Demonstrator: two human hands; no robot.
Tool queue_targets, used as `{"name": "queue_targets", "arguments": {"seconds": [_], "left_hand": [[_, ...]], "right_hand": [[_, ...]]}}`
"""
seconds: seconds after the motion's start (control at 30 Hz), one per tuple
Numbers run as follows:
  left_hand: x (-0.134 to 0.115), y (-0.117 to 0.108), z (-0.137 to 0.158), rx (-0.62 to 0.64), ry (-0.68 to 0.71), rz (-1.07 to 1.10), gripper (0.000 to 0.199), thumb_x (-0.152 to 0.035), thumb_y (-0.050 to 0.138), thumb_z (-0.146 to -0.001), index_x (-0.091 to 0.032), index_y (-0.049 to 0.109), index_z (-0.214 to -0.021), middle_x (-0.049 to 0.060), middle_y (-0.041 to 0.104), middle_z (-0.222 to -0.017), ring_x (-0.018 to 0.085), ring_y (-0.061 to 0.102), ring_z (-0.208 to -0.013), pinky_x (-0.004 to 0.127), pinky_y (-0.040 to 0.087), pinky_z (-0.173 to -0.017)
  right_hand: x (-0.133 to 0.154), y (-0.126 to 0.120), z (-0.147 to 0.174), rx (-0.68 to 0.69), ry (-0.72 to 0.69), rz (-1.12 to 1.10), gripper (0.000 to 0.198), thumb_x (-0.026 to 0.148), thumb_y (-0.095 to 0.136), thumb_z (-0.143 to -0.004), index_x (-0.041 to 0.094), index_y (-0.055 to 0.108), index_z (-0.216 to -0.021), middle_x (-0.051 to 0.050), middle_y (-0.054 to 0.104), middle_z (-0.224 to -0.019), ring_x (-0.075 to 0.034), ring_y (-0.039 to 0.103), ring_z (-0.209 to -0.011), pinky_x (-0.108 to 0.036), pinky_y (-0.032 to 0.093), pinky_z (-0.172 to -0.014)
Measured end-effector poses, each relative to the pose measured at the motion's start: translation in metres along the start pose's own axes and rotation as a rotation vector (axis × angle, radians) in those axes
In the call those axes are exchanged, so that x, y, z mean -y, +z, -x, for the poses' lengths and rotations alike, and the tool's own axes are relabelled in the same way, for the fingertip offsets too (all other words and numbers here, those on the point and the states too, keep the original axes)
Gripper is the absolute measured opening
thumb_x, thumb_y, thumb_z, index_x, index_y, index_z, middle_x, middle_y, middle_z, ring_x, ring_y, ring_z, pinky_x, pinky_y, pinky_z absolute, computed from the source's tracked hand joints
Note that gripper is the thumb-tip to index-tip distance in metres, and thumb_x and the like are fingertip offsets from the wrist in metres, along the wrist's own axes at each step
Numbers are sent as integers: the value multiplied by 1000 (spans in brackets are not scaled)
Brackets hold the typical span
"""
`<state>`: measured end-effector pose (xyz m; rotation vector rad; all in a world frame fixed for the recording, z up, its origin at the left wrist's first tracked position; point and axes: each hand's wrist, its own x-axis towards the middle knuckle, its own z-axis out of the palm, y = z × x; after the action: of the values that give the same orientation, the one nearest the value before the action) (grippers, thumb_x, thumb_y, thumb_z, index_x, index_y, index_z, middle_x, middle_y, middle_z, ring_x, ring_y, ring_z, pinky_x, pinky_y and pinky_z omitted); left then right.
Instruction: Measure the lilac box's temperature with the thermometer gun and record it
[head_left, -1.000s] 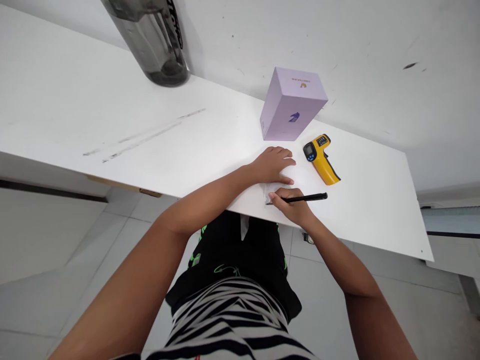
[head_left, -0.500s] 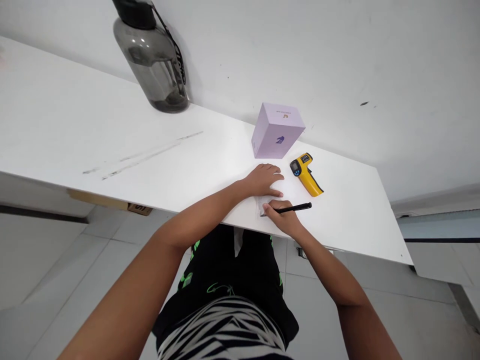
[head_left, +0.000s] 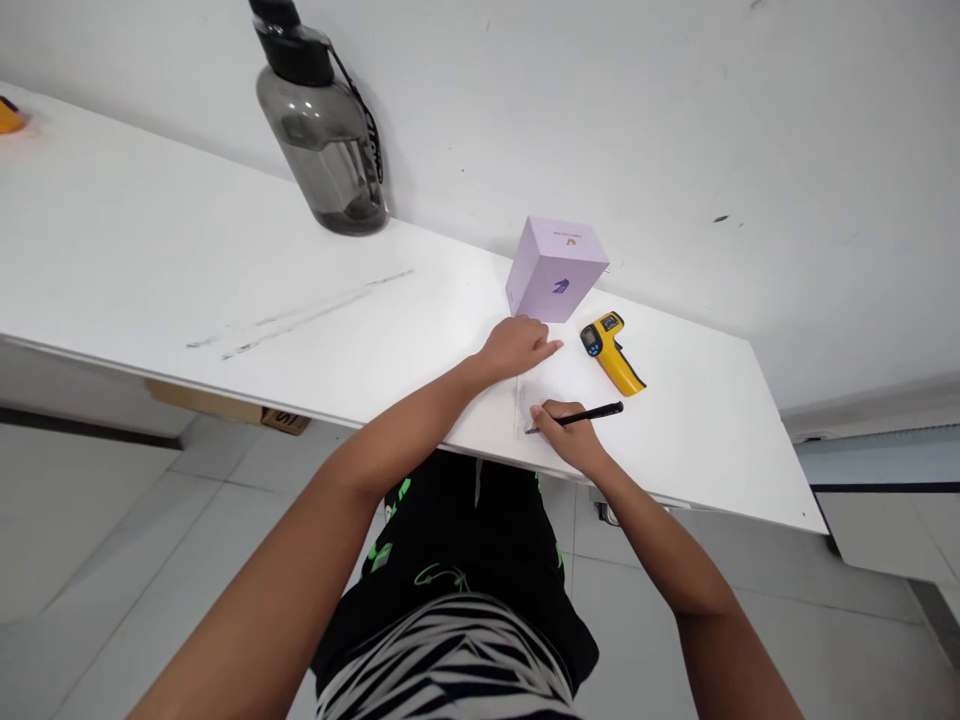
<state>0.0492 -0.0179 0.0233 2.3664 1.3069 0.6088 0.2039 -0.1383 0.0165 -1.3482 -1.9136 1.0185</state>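
My right hand [head_left: 566,432] is closed around a black pen [head_left: 592,414], its tip low on a pale sheet of paper [head_left: 527,396] near the table's front edge. Faint grey marks show beside the tip; the sheet's outline blends into the white table. My left hand [head_left: 517,346] rests palm down above the writing spot, just in front of a lilac box [head_left: 559,285]. Its fingers are bent, the thumb stands apart, and nothing shows in it. To the right of the box lies a yellow and black infrared thermometer [head_left: 613,352].
A large grey see-through water bottle [head_left: 326,150] stands against the wall at the back left. An orange object [head_left: 10,115] is cut off at the far left. The white table [head_left: 712,430] ends at the right. Below it, a cardboard box [head_left: 217,402] shows.
My left hand has slid away from me towards the lilac box, and its spread fingers have bent. The pen tip has shifted slightly right. The view has tilted a little.
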Motion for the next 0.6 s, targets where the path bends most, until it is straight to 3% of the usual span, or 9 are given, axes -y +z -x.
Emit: {"name": "queue_targets", "arguments": {"seconds": [0.13,0.3,0.43,0.5,0.6], "left_hand": [[2,-6,0,-230,-164,79,43,-44,41,-100,-23,48,-63,4,61,-69,21,58,-71,37,41,-67],[8,-6,-1,-370,-277,149,39,-42,41,-98,-24,43,-64,3,57,-67,22,58,-74,38,44,-70],[14,-2,-4,-441,-337,184,11,-34,50,-92,-25,56,-95,8,67,-100,26,61,-102,43,51,-89],[18,2,-7,-493,-343,211,33,-29,56,-87,-23,52,-119,12,62,-127,29,55,-124,46,48,-103],[23,10,-12,-494,-329,235,68,-28,64,-83,-19,35,-145,18,44,-154,33,39,-147,50,35,-121]], "right_hand": [[-1,2,0,22,1,-15,53,59,49,-94,23,41,-56,3,42,-56,-13,39,-56,-29,33,-56],[1,-3,-1,108,5,-63,52,58,55,-91,22,44,-55,4,42,-55,-12,39,-56,-28,33,-56],[-4,-5,-3,33,124,-191,46,56,59,-89,20,59,-60,4,45,-51,-12,41,-54,-28,32,-54],[-8,-6,-7,-2,155,-309,45,57,60,-88,20,61,-62,5,45,-49,-11,40,-51,-27,31,-53],[-11,-9,-19,43,151,-442,46,61,63,-86,19,62,-68,6,43,-49,-10,37,-50,-26,28,-52]]}}
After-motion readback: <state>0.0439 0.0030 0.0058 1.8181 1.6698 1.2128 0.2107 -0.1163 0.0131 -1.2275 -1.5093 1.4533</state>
